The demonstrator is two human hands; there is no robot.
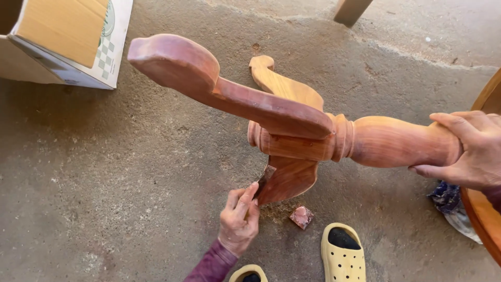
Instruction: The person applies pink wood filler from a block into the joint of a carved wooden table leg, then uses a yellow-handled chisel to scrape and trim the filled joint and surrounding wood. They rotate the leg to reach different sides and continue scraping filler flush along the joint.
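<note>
One wooden pedestal [313, 138] lying sideways above the concrete floor [130, 172], three curved legs fanned from its base; right hand [467, 151] wrapped around the turned column; left hand [239, 219] pinching one small piece of sandpaper [264, 180] against the lowest leg; one spare sanding scrap [301, 216] on the floor just beside; two yellow clogs [342, 253] below; one cardboard box [65, 39] top left; one round wooden edge [485, 219] at right.
</note>
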